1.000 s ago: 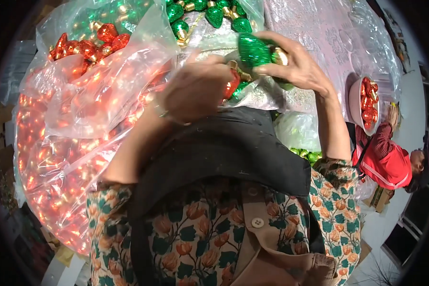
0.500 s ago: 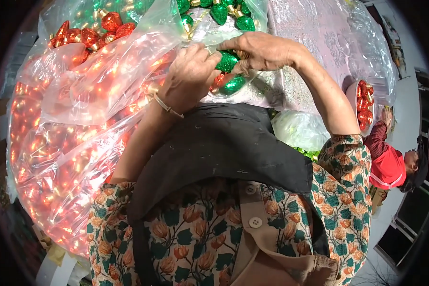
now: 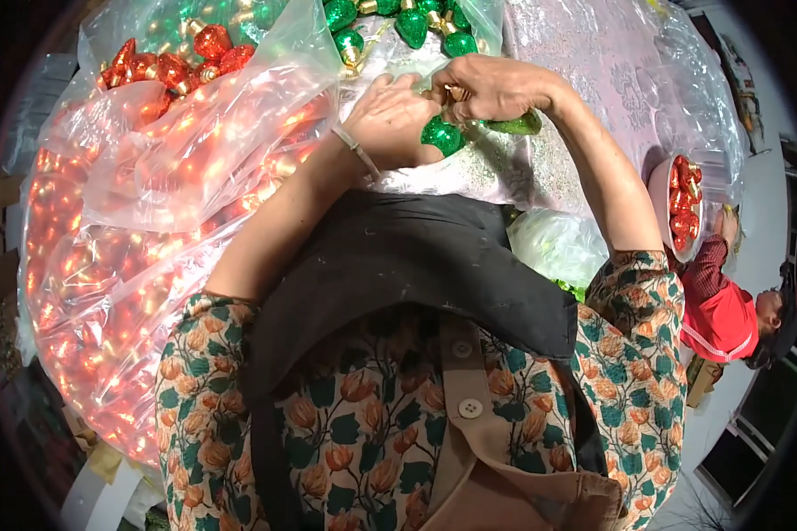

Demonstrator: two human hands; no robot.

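Observation:
Both my hands are close together over the near edge of the table covering. My left hand is closed around a glittery green bulb-shaped ornament, its round end showing below the fingers. My right hand is bent inward with fingers pinched at a small gold piece beside the left fingertips. From under the right hand a second, paler green bulb-shaped ornament sticks out to the right. The fingers hide how the gold piece and the ornaments join.
Large clear plastic bags of red bulb ornaments fill the left side, with loose red ones on top. Green bulb ornaments lie beyond my hands. At right stand a white bowl of red ornaments and a person in red.
My left hand has turned and opened out over the green ornament. The red ornament below my hands is no longer visible. A green ornament now shows under my right hand.

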